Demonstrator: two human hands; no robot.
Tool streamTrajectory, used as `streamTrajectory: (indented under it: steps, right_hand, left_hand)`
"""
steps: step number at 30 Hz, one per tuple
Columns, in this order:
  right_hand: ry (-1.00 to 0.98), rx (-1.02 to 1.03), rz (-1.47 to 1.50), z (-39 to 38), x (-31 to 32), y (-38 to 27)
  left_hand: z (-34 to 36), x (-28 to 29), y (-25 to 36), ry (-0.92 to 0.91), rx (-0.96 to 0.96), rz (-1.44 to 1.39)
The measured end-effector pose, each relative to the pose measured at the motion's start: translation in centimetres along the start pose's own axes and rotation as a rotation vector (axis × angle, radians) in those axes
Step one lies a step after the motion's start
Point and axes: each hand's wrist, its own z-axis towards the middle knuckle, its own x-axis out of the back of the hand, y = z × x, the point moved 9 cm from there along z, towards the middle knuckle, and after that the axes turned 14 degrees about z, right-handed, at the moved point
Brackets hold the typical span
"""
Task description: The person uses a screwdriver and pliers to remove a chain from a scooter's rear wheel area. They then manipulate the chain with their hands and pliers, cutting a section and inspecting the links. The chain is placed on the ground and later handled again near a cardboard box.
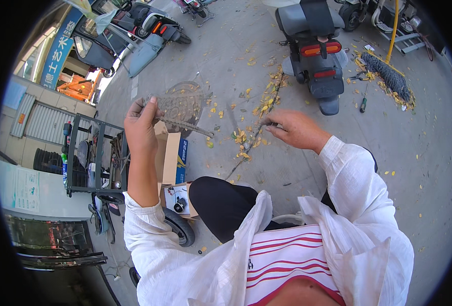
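In front of me at the left, my left hand is raised and closed, thumb on top, pinching a greyish length of chain. One stretch of it slants down to the right and ends in the air above the pavement. A second, blurred strand seems to run from the thumb toward the right. My right hand is held out at the right, palm down, fingers bent and drawn together. A small dark bit shows at its fingertips, too small to name. The two hands are well apart.
An open cardboard box and a small carton with a black part stand by my left arm, near a wheel and a metal rack cart. Ahead stand a scooter, a mop and a screwdriver.
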Motion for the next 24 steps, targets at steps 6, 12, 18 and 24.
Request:
streamTrajectory:
  steps: [6, 12, 18, 24]
  right_hand:
    - [0.343, 0.163, 0.091, -0.4, 3.6, -1.9]
    - [0.339, 0.233, 0.351, -1.0, 4.8, -2.8]
    - [0.020, -0.049, 0.827, -1.1, 2.6, -0.2]
    - [0.028, -0.094, 0.930, -2.4, 3.0, -0.4]
  left_hand:
    - [-2.0, -8.9, 6.7, -0.208, -0.005, 0.041]
    - [-6.6, -16.6, 8.1, -0.538, -0.003, 0.206]
    - [-9.6, -19.1, 4.9, -0.668, -0.056, 0.195]
    - [-12.2, -21.2, -1.6, -0.644, 0.008, -0.086]
